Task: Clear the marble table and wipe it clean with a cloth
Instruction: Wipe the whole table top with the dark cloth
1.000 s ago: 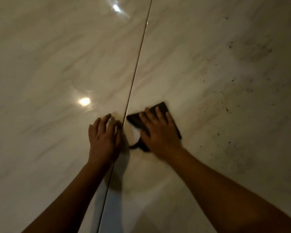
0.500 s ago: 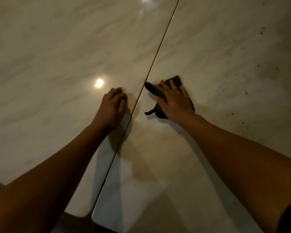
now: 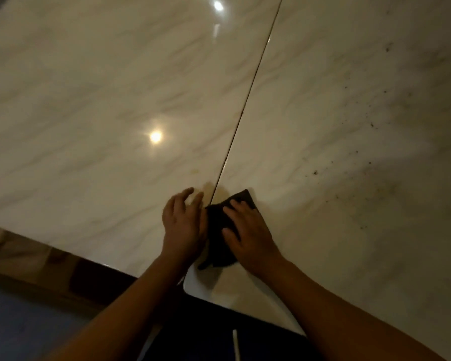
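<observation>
The dark cloth (image 3: 216, 227) is lying flat on the marble table (image 3: 89, 100), close to the near edge and mostly on the right of the thin line (image 3: 248, 100) that is running across the top. One corner of the cloth is pointing away from us, and a small floppy end is sticking out toward the table edge. Our right hand (image 3: 250, 235) is lying on top of the cloth, with the fingers stretched out flat and spread a little, pressing it down and not curling round it. Our left hand (image 3: 182, 225) is resting on the table just beside the cloth, with its fingers loose and a bit bent and nothing in it. We cannot tell if it is touching the cloth. Just past our fingertips a pale brown smudge (image 3: 211, 188) is showing by the line. Far out to the right, lots of tiny dark specks (image 3: 370, 123) are lying scattered on the marble, with a dull grey patch among them. A round spot of light (image 3: 155, 136) is shining back at us from the glossy left half. Below the table's edge on the left, a brown and blue floor (image 3: 24, 308) is showing, and something dark is sitting under our arms, too dim for us to tell what it is.
</observation>
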